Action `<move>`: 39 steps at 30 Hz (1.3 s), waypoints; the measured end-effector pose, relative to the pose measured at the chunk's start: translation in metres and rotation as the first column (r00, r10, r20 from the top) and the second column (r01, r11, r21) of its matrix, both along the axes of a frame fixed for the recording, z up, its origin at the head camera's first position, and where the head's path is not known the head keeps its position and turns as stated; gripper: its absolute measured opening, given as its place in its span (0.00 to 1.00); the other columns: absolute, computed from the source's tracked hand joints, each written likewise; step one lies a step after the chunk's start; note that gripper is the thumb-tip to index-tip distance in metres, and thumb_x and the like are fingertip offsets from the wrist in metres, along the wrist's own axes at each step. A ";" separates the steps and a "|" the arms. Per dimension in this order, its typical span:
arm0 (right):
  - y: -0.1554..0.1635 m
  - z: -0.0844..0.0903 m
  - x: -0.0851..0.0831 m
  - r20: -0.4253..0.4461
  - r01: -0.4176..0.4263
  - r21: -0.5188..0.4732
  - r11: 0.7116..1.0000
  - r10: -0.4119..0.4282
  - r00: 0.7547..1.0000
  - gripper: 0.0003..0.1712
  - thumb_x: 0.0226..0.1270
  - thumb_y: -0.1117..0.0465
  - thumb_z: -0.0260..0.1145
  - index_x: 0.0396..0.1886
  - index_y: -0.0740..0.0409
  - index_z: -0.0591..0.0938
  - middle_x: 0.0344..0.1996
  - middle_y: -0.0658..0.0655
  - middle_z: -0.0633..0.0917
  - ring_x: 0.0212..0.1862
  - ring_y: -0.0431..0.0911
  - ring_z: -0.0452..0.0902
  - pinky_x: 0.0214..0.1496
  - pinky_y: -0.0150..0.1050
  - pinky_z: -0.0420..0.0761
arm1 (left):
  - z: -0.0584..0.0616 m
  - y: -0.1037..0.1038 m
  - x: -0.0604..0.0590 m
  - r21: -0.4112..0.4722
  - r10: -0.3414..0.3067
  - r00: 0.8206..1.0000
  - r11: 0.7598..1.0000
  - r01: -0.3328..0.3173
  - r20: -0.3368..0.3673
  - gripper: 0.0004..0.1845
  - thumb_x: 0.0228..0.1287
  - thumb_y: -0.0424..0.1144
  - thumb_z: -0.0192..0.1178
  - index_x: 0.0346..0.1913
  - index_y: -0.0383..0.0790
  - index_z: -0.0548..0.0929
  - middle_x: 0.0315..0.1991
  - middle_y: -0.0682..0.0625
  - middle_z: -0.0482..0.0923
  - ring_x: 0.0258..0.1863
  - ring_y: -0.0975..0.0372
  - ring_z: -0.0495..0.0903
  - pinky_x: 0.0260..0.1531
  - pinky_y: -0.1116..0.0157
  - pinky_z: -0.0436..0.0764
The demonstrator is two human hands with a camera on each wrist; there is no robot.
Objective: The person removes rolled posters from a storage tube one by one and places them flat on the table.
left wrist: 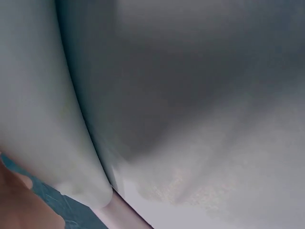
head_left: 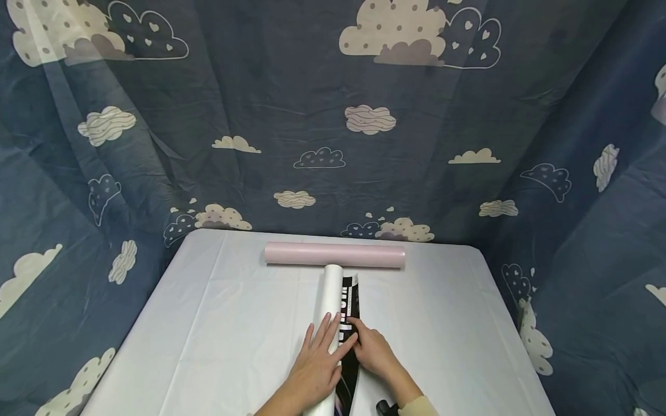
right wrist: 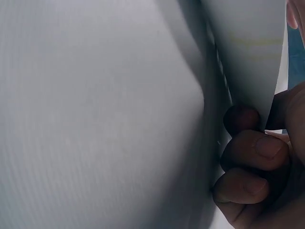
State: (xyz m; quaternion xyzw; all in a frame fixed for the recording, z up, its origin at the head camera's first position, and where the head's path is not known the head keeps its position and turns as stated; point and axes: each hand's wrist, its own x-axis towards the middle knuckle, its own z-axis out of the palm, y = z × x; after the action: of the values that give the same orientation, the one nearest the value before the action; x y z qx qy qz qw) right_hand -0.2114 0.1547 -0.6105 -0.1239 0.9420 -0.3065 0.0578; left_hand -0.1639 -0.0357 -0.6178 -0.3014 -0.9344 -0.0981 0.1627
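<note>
A partly rolled poster (head_left: 331,289) lies lengthwise on the white table, its white back outward and a strip of black printed face (head_left: 350,370) showing along the right side. My left hand (head_left: 314,370) rests flat across the roll with fingers spread, little bent. On the other side my right hand (head_left: 376,349) pinches the poster's loose edge. The right wrist view shows that edge (right wrist: 252,52) between thumb and forefinger, with the other fingers (right wrist: 255,148) curled beneath. In the left wrist view the white roll (left wrist: 43,105) runs beside part of the left hand (left wrist: 24,200).
Beyond the poster's far end a pink tube (head_left: 335,255) lies crosswise near the back edge of the white table (head_left: 234,323). A small black object (head_left: 386,408) shows by the right wrist. Blue cloud-print cloth (head_left: 291,133) hangs around the back and sides.
</note>
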 end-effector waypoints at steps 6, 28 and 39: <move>0.004 0.002 -0.002 0.029 0.011 -0.004 1.000 -0.011 1.000 0.29 0.71 0.65 0.68 0.70 0.61 0.77 0.46 0.69 0.91 0.40 0.57 0.86 0.42 0.57 0.85 | 0.001 -0.002 -0.004 -0.043 -0.074 0.997 0.996 0.074 -0.009 0.39 0.64 0.45 0.66 0.79 0.68 0.71 0.86 0.43 0.55 0.85 0.46 0.56 0.73 0.39 0.70; 0.036 0.003 -0.010 0.071 0.068 0.021 0.997 -0.070 0.995 0.29 0.73 0.63 0.69 0.72 0.51 0.78 0.33 0.60 0.89 0.38 0.48 0.80 0.41 0.51 0.80 | 0.018 -0.014 -0.011 -0.021 -0.087 0.996 0.996 0.086 -0.038 0.23 0.72 0.47 0.65 0.69 0.64 0.83 0.63 0.47 0.80 0.68 0.48 0.76 0.57 0.53 0.84; 0.052 0.003 -0.011 0.026 0.094 0.059 0.994 -0.096 0.995 0.29 0.72 0.64 0.70 0.71 0.50 0.79 0.50 0.67 0.91 0.44 0.57 0.87 0.47 0.59 0.84 | 0.017 -0.018 -0.023 0.019 -0.031 0.997 0.999 0.030 0.077 0.14 0.71 0.61 0.65 0.47 0.61 0.91 0.63 0.47 0.75 0.63 0.50 0.72 0.61 0.54 0.81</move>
State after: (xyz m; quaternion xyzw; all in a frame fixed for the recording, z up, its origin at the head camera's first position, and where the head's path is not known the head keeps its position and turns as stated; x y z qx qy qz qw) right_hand -0.2225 0.2071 -0.6074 -0.0729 0.9543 -0.2834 0.0604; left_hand -0.1866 -0.0533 -0.6012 -0.3103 -0.9344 -0.1203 0.1273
